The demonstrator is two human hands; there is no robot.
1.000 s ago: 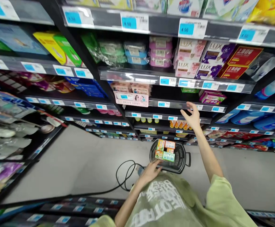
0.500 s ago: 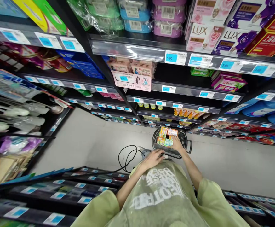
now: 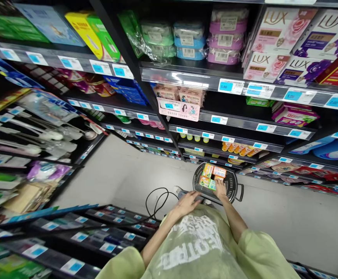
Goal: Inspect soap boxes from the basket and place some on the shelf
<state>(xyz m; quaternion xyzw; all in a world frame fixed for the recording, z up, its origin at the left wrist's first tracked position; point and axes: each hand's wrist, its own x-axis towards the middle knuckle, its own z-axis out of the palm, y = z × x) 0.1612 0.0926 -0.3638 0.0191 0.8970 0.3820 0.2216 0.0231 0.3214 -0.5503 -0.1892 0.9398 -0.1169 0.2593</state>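
Note:
A black shopping basket (image 3: 233, 185) sits low in front of me, holding several small orange and green boxes (image 3: 210, 176). My right hand (image 3: 220, 187) reaches down into the basket and rests on the boxes, fingers curled over them. My left hand (image 3: 187, 202) lies against the basket's near rim, fingers bent around the edge. Whether the right hand grips a box or only touches it is unclear.
Black store shelves (image 3: 203, 81) with blue price tags run across the back, stocked with LUX soap boxes (image 3: 266, 58) and tubs. More shelves stand at left (image 3: 26, 128) and below me. A black cable (image 3: 157, 201) loops over the grey floor (image 3: 119, 174).
My right hand came down from the shelf at the right into the basket and stays on the boxes. The left hand has stayed at the rim.

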